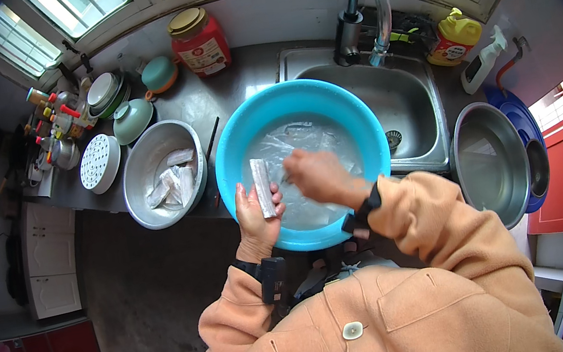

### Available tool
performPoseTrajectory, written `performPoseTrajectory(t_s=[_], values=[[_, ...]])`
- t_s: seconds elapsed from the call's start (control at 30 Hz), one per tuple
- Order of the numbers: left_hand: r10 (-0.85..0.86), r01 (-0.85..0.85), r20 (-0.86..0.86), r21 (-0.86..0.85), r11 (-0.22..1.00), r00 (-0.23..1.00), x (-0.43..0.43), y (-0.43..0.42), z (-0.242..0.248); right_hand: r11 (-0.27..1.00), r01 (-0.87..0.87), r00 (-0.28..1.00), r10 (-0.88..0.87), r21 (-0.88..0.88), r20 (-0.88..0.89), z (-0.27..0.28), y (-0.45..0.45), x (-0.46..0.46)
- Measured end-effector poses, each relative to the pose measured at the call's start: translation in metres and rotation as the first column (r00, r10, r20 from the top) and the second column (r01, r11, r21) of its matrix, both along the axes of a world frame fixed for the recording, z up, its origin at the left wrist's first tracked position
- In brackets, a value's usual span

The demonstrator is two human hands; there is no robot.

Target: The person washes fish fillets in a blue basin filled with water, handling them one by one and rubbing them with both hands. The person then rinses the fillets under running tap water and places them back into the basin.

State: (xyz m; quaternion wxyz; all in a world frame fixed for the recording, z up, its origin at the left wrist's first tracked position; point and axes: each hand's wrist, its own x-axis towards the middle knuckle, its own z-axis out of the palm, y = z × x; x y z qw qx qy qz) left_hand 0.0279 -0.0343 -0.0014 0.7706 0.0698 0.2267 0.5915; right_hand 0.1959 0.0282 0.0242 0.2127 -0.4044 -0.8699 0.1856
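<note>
My left hand (256, 214) holds a silvery piece of fish (263, 187), which looks like a cut length of ribbonfish, over the near left part of a blue plastic basin (316, 242). To its right, my right hand (317, 174) is above the basin with its fingers bent together; it is blurred, and whether it holds something small I cannot tell. Cloudy water (314, 209) with more silvery pieces fills the bottom of the basin. A metal bowl (137, 199) at the left contains several silvery fish pieces (186, 185).
Behind and right of the basin is a steel sink (412, 94) with a chrome faucet (381, 11). A dark, thin stick (212, 137) lies between bowl and basin. A large red jar (200, 45), bowls and bottles stand at the back left. A metal basin (489, 165) is at the right.
</note>
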Motion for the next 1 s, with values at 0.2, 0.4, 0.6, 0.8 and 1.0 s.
performPoseTrajectory(t_s=[0.2, 0.4, 0.6, 0.8, 1.0], values=[[0.070, -0.074, -0.186, -0.014, 0.997, 0.980, -0.009, -0.005, 0.000, 0.968, -0.072, 0.784, 0.204, -0.241, 0.587, -0.049, 0.038, 0.016], [0.066, -0.109, -0.491, -0.058, 0.992, 0.869, 0.001, -0.004, 0.009, 0.937, -0.112, 0.993, 0.098, -0.331, -0.058, 0.015, 0.019, 0.010], [0.189, -0.261, -0.519, -0.067, 0.963, 0.833, 0.022, 0.002, 0.004, 0.998, -0.048, 0.988, 0.043, -0.029, -0.148, 0.028, -0.005, -0.027], [0.246, -0.324, -0.547, -0.050, 0.945, 0.800, 0.024, 0.007, 0.010, 0.989, -0.072, 0.996, 0.063, -0.131, -0.067, 0.026, -0.009, -0.026], [0.062, -0.120, -0.555, -0.069, 0.990, 0.830, 0.029, 0.000, 0.010, 0.997, 0.072, 0.982, -0.067, 0.019, -0.177, 0.032, -0.011, -0.022]])
